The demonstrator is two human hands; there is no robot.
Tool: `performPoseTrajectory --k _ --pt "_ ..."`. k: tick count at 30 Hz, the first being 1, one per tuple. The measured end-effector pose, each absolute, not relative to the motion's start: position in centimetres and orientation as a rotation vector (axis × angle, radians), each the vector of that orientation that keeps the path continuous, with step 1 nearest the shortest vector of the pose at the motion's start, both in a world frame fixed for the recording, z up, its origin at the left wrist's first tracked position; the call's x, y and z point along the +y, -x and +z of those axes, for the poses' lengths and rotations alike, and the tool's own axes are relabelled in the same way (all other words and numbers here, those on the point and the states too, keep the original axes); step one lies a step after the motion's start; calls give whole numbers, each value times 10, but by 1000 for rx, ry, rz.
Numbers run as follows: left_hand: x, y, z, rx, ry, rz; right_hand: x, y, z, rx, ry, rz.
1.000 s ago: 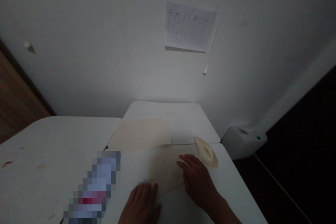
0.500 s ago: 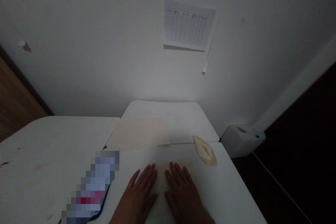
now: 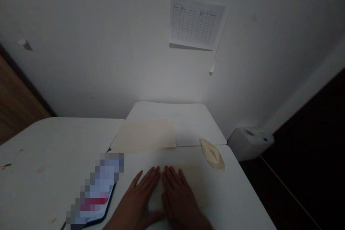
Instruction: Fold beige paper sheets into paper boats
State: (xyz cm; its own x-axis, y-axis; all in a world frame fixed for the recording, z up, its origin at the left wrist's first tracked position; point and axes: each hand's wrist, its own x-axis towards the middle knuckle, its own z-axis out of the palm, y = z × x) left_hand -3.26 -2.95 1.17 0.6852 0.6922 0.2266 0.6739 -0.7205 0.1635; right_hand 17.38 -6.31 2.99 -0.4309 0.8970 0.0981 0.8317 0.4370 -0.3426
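My left hand (image 3: 142, 196) lies flat with its fingers stretched out, pointing away from me. Close beside it, my right hand (image 3: 178, 194) is also flat, its fingertips almost meeting those of the left. Beneath the right hand is a thin, pale cream sheet (image 3: 198, 183) on the white table (image 3: 237, 187); part of it is covered by the hands. Farther back lies a larger cream sheet (image 3: 145, 134). A folded cream paper piece (image 3: 212, 154) rests beyond the right hand, near the table's right side.
A phone-like device (image 3: 104, 190) with a blurred-out screen lies left of my left hand. More white tabletop (image 3: 54, 143) with reddish marks extends left. A printed table sheet (image 3: 195, 23) hangs on the wall. A white plastic container (image 3: 248, 143) stands on the floor at right.
My right hand has slid left toward my left hand, uncovering more of the cream sheet on its right side. The left hand's thumb has spread out to the right. The view has shifted slightly.
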Motion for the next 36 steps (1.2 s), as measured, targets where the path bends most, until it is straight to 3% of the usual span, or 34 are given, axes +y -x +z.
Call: performPoseTrajectory --k 18,36 --pt "-30 30 14 1181 -2752 383 -72 -245 20 -2280 1914 317" --pt "-33 27 20 1208 -2626 375 -75 -248 17 -2212 1999 213"
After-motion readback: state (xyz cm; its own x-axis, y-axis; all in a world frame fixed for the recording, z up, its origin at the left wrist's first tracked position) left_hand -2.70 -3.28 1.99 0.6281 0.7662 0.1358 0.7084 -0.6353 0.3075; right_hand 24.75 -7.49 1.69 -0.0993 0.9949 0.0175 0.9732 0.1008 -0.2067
